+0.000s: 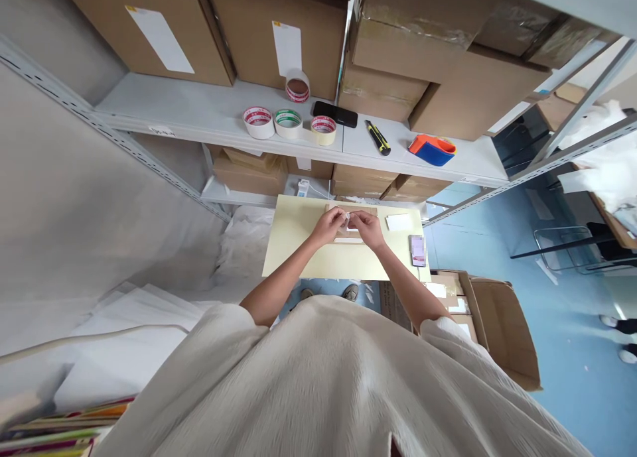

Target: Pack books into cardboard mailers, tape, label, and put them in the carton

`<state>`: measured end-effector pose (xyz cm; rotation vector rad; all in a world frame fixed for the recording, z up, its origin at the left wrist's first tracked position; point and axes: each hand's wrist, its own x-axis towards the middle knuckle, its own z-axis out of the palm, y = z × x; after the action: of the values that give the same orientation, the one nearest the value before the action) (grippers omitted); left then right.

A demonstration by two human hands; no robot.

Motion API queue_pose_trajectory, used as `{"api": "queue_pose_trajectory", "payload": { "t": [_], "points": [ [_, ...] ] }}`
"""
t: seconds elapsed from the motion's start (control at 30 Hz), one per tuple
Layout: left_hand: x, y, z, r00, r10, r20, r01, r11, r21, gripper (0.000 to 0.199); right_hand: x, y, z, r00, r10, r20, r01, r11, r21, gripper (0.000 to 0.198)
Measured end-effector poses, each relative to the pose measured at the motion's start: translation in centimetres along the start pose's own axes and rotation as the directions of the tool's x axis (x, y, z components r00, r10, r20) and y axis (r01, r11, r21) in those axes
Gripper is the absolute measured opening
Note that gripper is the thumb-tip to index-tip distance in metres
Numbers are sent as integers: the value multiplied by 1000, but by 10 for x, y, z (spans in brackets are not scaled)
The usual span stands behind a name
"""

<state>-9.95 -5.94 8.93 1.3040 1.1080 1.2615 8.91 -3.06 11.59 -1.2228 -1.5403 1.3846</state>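
Observation:
My left hand [329, 225] and my right hand [368, 229] are close together over the pale yellow tabletop [293, 238]. Between their fingertips is a small white piece [347, 217], pinched from both sides; it is too small to tell whether it is paper or tape. Under the hands lies a flat brown cardboard box [367, 211] with a white strip along its near edge, partly covered by my fingers. To the right of the box rests a stack of white labels or cards [399, 222]. A lit phone [417, 251] lies at the table's right end.
On the shelf [199, 115] ahead stand several tape rolls [258, 123], a dark phone [335, 113], a yellow-black utility knife [377, 138] and an orange-blue tape dispenser [432, 150]. Cartons [308, 46] fill the shelf behind. An open cardboard box [502, 331] sits on the floor at right.

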Motion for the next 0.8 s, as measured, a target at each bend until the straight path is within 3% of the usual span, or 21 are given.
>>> {"api": "queue_pose_trajectory", "payload": {
  "t": [0.13, 0.37, 0.47, 0.53, 0.63, 0.8],
  "points": [
    [-6, -4, -12, 996, -51, -79, 52, 999, 10, 34, 7, -3, 8, 998, 50, 34, -51, 998, 33, 67],
    [-24, -3, -44, 995, -49, -90, 50, 999, 10, 26, 26, -4, 46, 978, -10, 207, 13, 1000, -12, 63],
    [-37, -8, -61, 978, -103, -183, 97, 995, -39, 17, 37, 3, 63, 974, 21, 227, -20, 1000, -8, 62],
    [-48, -14, -76, 935, -164, -314, 152, 986, -61, 12, 46, 8, 73, 973, 53, 226, -54, 999, -5, 62],
    [-69, -21, -106, 833, -249, -495, 237, 968, -87, 8, 59, 14, 86, 969, 113, 219, -114, 993, -6, 64],
    [-113, -22, -166, 665, -274, -695, 266, 956, -123, 11, 83, 23, 104, 969, 166, 183, -155, 985, -70, 58]
  ]
}}
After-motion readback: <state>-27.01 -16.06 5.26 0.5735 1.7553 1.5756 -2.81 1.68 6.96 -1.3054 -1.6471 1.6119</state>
